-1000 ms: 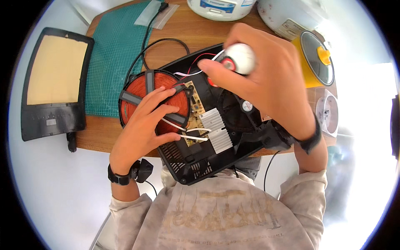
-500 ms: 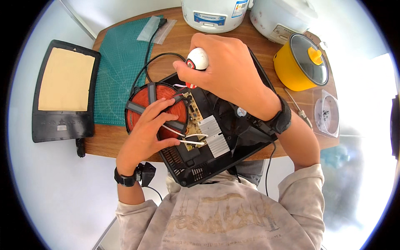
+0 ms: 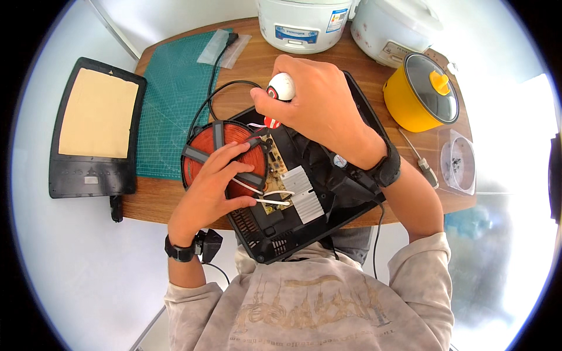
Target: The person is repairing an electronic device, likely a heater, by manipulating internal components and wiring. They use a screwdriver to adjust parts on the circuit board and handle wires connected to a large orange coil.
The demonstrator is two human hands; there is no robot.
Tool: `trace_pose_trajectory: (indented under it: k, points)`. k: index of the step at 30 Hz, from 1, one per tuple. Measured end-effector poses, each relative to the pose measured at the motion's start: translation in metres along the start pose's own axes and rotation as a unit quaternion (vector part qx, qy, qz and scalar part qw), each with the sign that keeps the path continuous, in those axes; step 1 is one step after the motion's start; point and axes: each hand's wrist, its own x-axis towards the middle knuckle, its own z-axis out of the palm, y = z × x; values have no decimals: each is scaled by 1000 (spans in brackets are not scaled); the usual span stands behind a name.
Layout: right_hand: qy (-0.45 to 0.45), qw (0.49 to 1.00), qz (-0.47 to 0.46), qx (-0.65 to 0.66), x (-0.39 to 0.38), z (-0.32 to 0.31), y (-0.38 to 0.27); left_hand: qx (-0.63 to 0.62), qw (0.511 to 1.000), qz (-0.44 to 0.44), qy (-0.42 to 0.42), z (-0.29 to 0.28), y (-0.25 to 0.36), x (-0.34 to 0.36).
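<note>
An opened induction cooker's black housing [image 3: 304,237] lies tilted at the table's front edge, with a circuit board and a silver heat sink [image 3: 304,196] inside. Across its round copper coil [image 3: 237,161] my left hand [image 3: 213,184] rests, fingers spread, the thumb beside white wires [image 3: 272,202]. My right hand [image 3: 319,96] is closed round a screwdriver [image 3: 283,86] with a white rounded handle and red parts, held upright over the housing's far side beside the coil. The screwdriver's tip is hidden.
A green cutting mat [image 3: 167,111] and the black-framed cooker top panel [image 3: 96,117] are at left. White rice cookers [image 3: 298,26] stand at the back, a yellow pot [image 3: 407,96] at right. Near it lie another screwdriver [image 3: 426,169] and a clear box of screws [image 3: 456,161].
The whole scene has shifted slightly in the picture. Both hands keep nearly the same places, the left on the coil and the right round the screwdriver.
</note>
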Motion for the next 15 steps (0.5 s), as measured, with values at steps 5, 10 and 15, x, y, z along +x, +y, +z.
trace_pose_trajectory:
  k: [5,10,15]
  points:
    - [-26,1000,2,4,1,0,-3,5,1000,-4,-2,0,1,-1]
    - [-51,997,-41,45,2,0,-3,17,1000,-7,-6,-1,3,0]
    - [-66,996,-46,26,-4,-5,-3,21,1000,-4,-6,0,1,0]
